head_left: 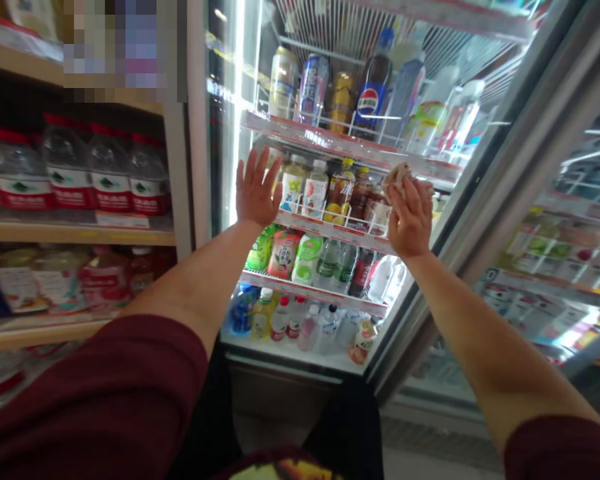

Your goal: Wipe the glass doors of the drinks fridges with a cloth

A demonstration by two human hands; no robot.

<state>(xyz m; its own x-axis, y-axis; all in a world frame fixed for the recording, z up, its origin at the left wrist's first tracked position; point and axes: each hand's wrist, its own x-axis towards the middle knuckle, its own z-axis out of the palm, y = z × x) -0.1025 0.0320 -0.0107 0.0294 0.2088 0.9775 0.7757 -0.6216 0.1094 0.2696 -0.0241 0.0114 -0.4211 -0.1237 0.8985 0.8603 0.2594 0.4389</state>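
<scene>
My left hand (pixel 258 190) is raised with its fingers spread, in front of the left part of the glass door (pixel 325 148) of a drinks fridge. Nothing is in it; whether the palm touches the glass I cannot tell. On the right side of the same door, my right hand (pixel 411 217) presses a crumpled light-brown cloth (pixel 396 181), which shows above and between the fingers. Behind the door stand rows of drinks, among them a cola bottle (pixel 373 87) with a blue cap on an upper shelf and a dark yellow-capped bottle (pixel 340 193) between my hands.
Wooden shelves (pixel 80 233) with red-capped water bottles (pixel 70 167) stand at my left. A metal door frame (pixel 480 233) runs slantwise on the right, with another glass-fronted fridge (pixel 555 267) beyond it. My legs (pixel 350 427) are close below the fridge's lower edge.
</scene>
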